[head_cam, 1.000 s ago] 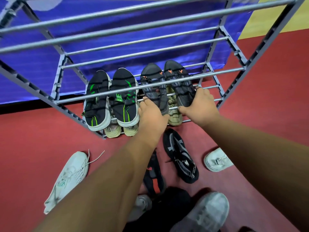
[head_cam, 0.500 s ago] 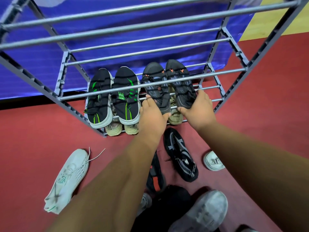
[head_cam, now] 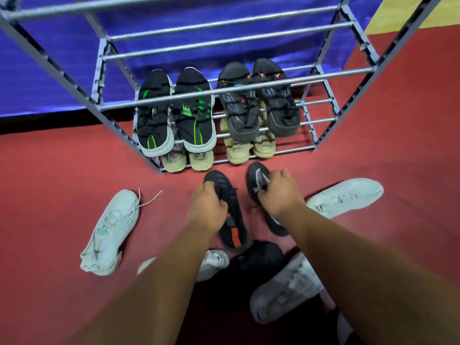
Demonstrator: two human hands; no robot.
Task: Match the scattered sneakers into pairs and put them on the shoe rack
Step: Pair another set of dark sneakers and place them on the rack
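Head view, looking down at the grey metal-tube shoe rack (head_cam: 225, 89) on the red floor (head_cam: 49, 170). Four pairs are already shelved, toes pointing away from the person: a black knit pair with green stripes (head_cam: 174, 113) and a dark grey pair with orange marks (head_cam: 258, 100) on an upper tier, two beige pairs (head_cam: 239, 150) on the tier beneath — each pair side by side, so that mates stay together.

The left hand (head_cam: 206, 210) is clenched around the upper of a black sneaker with a red heel patch (head_cam: 232, 220); the right hand (head_cam: 278, 192) is closed on the tongue region of a black sneaker with a grey-white mesh panel (head_cam: 258, 185). Both shoes lie on the floor just in front of the rack, roughly parallel and near each other. Whether either is lifted clear of the floor cannot be told. Gripping at the mouth of each shoe, one per hand, would let both be carried together as a pair; whether they truly match is uncertain, since their visible markings differ.

Unsorted still: a white sneaker with loose laces (head_cam: 109, 232) to the left, a white sneaker (head_cam: 346, 195) to the right, and pale shoes partly hidden under the forearms — their pairing cannot be judged here. The task appears about half done.
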